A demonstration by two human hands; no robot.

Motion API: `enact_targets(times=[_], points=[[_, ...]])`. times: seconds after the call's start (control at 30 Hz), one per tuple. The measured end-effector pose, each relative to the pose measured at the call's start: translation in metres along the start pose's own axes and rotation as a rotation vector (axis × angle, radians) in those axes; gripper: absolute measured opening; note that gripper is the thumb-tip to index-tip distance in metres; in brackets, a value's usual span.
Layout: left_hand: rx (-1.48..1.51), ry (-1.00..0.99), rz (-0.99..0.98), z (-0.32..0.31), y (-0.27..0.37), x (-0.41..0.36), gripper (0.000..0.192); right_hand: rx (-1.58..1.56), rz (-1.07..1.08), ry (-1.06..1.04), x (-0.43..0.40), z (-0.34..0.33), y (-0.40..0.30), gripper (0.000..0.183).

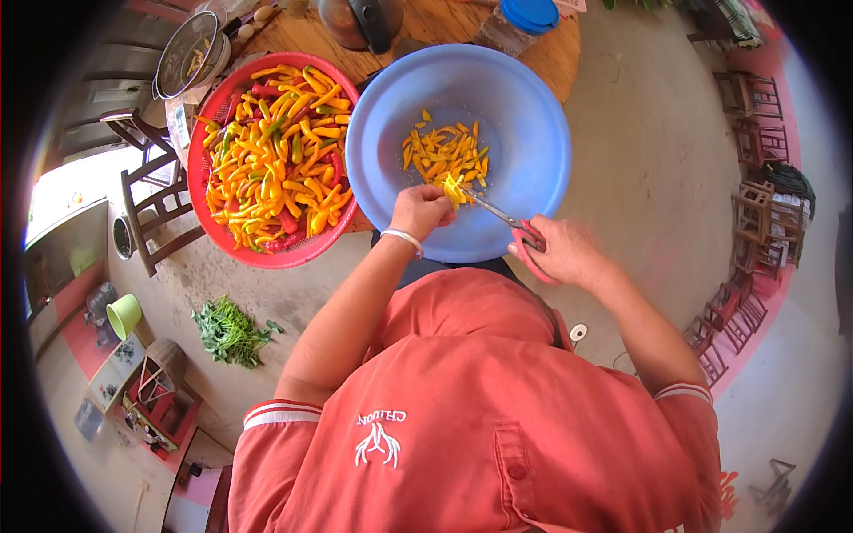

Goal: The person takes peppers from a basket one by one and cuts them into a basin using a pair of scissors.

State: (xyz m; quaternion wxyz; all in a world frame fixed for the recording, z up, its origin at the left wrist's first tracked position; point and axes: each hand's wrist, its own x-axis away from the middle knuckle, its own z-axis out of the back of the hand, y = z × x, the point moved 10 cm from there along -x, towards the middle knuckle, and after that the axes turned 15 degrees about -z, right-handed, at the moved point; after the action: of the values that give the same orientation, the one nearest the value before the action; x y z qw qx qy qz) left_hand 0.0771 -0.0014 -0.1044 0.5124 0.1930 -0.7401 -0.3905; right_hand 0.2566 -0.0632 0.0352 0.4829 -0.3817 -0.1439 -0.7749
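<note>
My left hand point(424, 212) pinches a yellow chili pepper point(455, 190) over the near side of a large blue plastic basin point(533, 166). In my right hand point(561, 248) is a pair of scissors point(496, 213) with red handles, its blades reaching to the pepper. Cut yellow and orange pepper pieces point(446, 150) lie in a heap at the basin's bottom. Left of the basin, a red plastic colander basket point(198, 176) is full of whole chilies point(273, 160), mostly orange-yellow, some red and a few green.
Behind the basin, a round wooden table point(440, 23) bears a kettle point(363, 20), a blue-lidded jar point(528, 14) and a wire strainer point(188, 58). A wooden chair point(160, 193) stands at left. Leafy greens point(233, 333) lie on the floor. Wooden stools point(753, 206) line the right wall.
</note>
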Motion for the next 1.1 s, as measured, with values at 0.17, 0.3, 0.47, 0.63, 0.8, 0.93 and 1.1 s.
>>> enact_targets(times=[0.17, 0.3, 0.47, 0.63, 0.8, 0.93, 1.1], points=[[0.066, 0.064, -0.123, 0.002, 0.014, 0.002, 0.017, -0.083, -0.075, -0.081, -0.001, -0.018, 0.005, 0.053], [0.003, 0.042, -0.168, 0.001, 0.011, 0.002, 0.018, -0.213, -0.062, -0.090, -0.007, -0.034, 0.005, 0.054], [-0.048, 0.013, -0.179, -0.004, 0.013, 0.002, 0.018, -0.285, -0.050, -0.096, -0.008, -0.041, 0.005, 0.049], [-0.231, -0.043, -0.186, -0.004, 0.004, -0.002, 0.017, -0.328, -0.069, -0.059, -0.005, -0.043, 0.004, 0.041], [-0.689, -0.027, -0.371, -0.001, 0.024, 0.008, 0.019, -0.361, -0.039, -0.031, -0.011, -0.041, 0.003, 0.042], [-1.183, 0.106, -0.566, -0.007, 0.053, 0.020, 0.023, -0.417, -0.041, 0.010, -0.023, -0.030, -0.003, 0.046], [-1.158, 0.004, -0.633, 0.004, 0.064, 0.024, 0.015, -0.378, 0.072, -0.017, -0.034, -0.001, -0.064, 0.047]])
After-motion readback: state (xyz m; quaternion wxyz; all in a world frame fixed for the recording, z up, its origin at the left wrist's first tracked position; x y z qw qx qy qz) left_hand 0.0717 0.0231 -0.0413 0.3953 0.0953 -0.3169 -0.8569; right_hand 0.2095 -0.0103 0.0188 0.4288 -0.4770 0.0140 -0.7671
